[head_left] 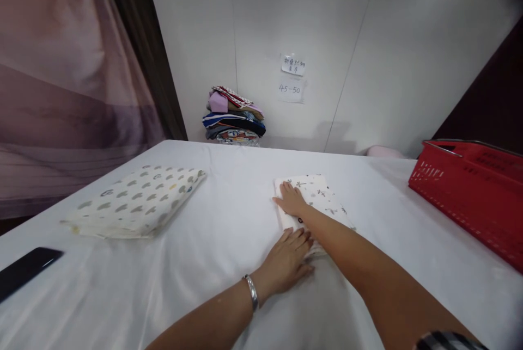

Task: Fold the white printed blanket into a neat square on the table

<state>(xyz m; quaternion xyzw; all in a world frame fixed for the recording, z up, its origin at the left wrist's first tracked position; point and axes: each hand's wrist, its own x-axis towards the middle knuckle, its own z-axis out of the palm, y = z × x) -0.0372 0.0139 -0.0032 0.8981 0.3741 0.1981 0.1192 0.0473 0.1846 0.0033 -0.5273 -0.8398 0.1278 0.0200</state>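
Observation:
A small folded white cloth with dark prints (322, 195) lies on the white table near the middle. My right hand (291, 199) rests flat on its far left part, fingers spread. My left hand (286, 263) presses flat on the cloth's near end, a silver bracelet on its wrist. Neither hand grips anything. My right forearm covers part of the cloth.
A folded cream cloth with grey spots (137, 201) lies at the left. A dark phone (24, 272) sits at the near left edge. A red plastic basket (474, 192) stands at the right. A stack of folded clothes (233, 117) sits against the back wall.

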